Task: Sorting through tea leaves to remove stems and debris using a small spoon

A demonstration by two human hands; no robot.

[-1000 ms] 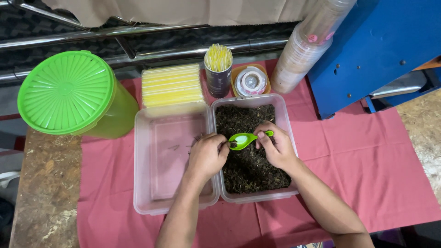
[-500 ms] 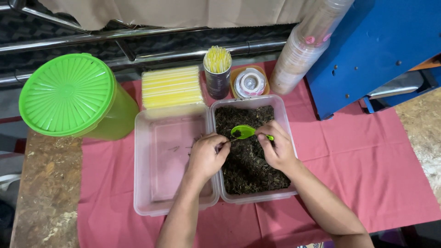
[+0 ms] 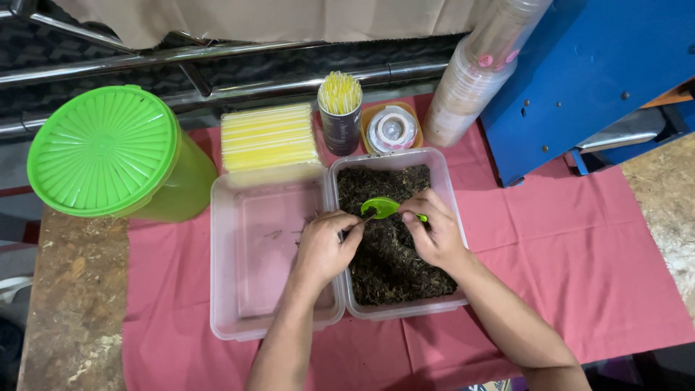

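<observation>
A clear plastic tub (image 3: 447, 190) holds dark dried leaves (image 3: 387, 264). My right hand (image 3: 433, 232) grips the handle of a small green spoon (image 3: 381, 208) above the leaves. My left hand (image 3: 325, 246) rests over the wall between the two tubs, its fingertips pinched at the spoon's bowl on what looks like a thin twig. To the left stands a second clear tub (image 3: 250, 261), nearly bare, with a few thin twigs on its floor.
A large green lidded container (image 3: 108, 152) stands at the left. Behind the tubs are a box of yellow straws (image 3: 268, 136), a cup of straws (image 3: 340, 108), a tape roll (image 3: 392, 129), stacked cups (image 3: 478, 69) and a blue machine (image 3: 586, 72). A pink cloth (image 3: 579, 253) covers the table.
My right hand lifted the green spoon slightly up and back over the leaves. My left fingertips stayed pinched at its bowl.
</observation>
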